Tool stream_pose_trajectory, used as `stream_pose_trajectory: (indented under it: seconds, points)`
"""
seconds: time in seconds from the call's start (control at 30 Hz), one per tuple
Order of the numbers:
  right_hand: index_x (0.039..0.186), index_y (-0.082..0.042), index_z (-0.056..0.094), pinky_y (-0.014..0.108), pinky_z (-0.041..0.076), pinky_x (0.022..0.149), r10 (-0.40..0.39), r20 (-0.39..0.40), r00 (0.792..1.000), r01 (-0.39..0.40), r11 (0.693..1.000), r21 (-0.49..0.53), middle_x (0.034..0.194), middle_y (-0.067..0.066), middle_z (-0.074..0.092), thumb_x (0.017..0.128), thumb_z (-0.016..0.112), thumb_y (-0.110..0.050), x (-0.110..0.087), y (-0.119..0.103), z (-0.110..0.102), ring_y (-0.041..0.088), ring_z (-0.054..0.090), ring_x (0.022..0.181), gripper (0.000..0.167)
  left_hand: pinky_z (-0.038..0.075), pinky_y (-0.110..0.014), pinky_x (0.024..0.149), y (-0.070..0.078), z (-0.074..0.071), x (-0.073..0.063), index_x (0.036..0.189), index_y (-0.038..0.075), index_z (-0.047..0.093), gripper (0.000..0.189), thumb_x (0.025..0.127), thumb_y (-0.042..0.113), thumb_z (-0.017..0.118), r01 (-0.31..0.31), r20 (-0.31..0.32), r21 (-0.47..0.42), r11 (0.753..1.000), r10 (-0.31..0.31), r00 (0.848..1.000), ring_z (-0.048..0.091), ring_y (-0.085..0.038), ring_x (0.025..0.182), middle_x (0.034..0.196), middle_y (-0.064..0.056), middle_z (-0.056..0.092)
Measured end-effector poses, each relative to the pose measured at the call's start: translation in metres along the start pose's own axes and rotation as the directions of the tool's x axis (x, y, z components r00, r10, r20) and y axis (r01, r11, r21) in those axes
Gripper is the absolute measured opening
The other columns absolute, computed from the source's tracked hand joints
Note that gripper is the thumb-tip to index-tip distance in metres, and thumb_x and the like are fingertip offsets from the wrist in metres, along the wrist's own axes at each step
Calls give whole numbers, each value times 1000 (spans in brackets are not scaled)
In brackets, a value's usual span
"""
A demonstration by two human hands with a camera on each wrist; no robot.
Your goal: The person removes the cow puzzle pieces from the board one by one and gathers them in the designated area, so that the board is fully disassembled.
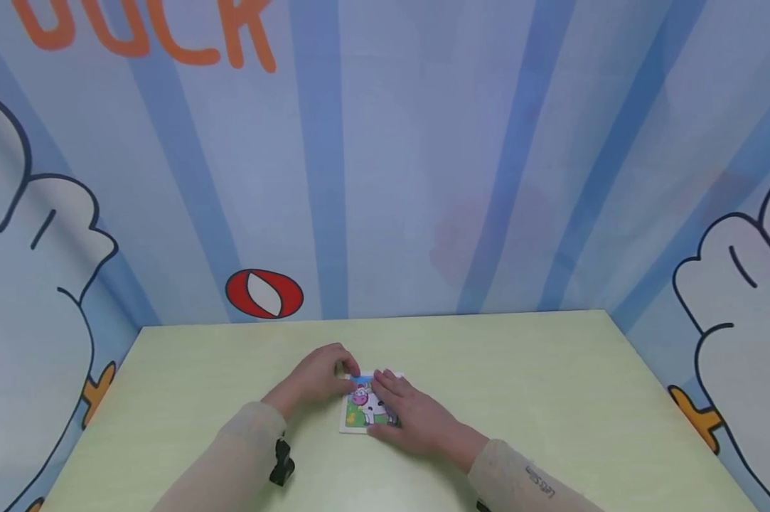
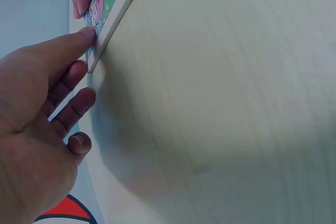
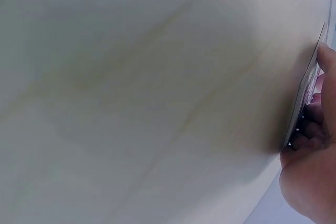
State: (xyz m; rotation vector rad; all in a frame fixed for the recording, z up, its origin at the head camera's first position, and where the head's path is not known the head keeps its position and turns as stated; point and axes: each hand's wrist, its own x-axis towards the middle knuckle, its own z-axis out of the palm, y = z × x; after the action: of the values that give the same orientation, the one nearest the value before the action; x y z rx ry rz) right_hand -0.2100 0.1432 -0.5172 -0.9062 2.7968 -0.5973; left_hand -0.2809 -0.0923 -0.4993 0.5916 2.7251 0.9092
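Observation:
A small square picture board [image 1: 353, 430] with a thick white border lies on the table. It shows a cow on green grass under blue sky; it looks like a child's puzzle. My left hand [image 1: 321, 373] is at the board's far left corner, fingers bent. In the left wrist view the left thumb [image 2: 79, 38] lies on the picture and the other fingers curl by the corner, pinching it. Across the right part of the board rests my right hand [image 1: 419, 419], its fingers fairly straight, covering part of the cow. The right wrist view shows the right hand [image 3: 315, 156] along the board's edge.
The pale yellow-green table [image 1: 519, 384] runs back to a blue striped wall [image 1: 391, 178]. White cartoon figures are printed on both side walls. A black strap piece [image 1: 282, 462] hangs at the left sleeve [image 1: 231, 448].

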Motion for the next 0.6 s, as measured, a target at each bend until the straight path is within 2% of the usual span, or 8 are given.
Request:
stream_pose_trajectory:
  seconds: [0.23, 0.6]
  points:
    - [166, -5, 35, 47, 26, 128, 6, 5, 1000, -6, 1000, -6, 175, 9, 28, 105, 62, -53, 0, 1, 3, 27, 24, 162, 82, 50, -40, 93, 0, 0, 1, 96, 18, 74, 11, 93, 14, 84, 12, 18, 0, 1000, -12, 1000, 55, -16, 91, 94, 4, 61]
    - [166, -4, 34, 46, 25, 128, -13, -2, 1000, 13, 1000, -17, 175, 11, 29, 106, 62, -53, -1, 1, 1, 27, 25, 162, 82, 50, -41, 95, 1, -2, 1, 99, 19, 72, 14, 93, 16, 84, 24, 21, -44, 999, -23, 1000, 56, -17, 93, 97, 4, 63]
